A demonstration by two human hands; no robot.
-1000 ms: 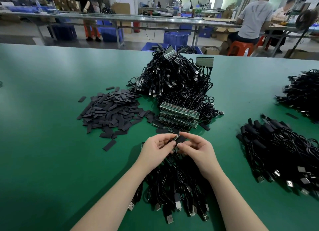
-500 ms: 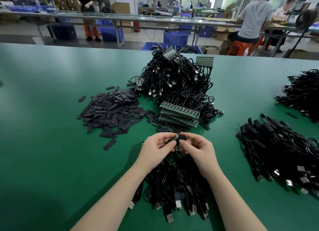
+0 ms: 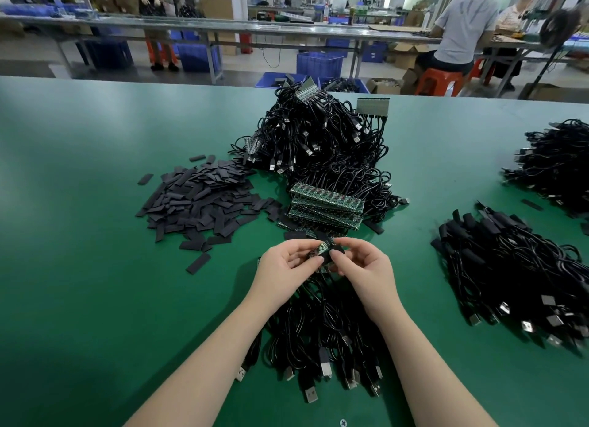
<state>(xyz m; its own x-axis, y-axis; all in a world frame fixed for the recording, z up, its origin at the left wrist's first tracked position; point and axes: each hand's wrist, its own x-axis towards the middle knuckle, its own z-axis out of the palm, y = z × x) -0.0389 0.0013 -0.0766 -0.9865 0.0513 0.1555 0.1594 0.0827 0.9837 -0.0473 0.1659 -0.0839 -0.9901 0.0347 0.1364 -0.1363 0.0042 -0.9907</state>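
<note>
Much of the job looks left to do: a modest pile of sleeved cables (image 3: 510,267) lies to the right, while a larger heap of bare cables (image 3: 318,139) and many loose sleeve pieces (image 3: 204,200) wait on the bench (image 3: 79,267). The piece in hand seems part-fitted. The left hand (image 3: 287,267) pinches a small green circuit board (image 3: 319,249), and the right hand (image 3: 366,270) pinches a black sleeve (image 3: 335,253) against the board's right end, between both sets of fingertips.

a small green circuit board (image 3: 319,250), narrow and tilted up toward the far right, is pinched in the fingertips of the left hand (image 3: 288,268). a short black sleeve (image 3: 337,253) meets its right end, pinched by the right hand (image 3: 366,272), near the middle of the scene.
</note>
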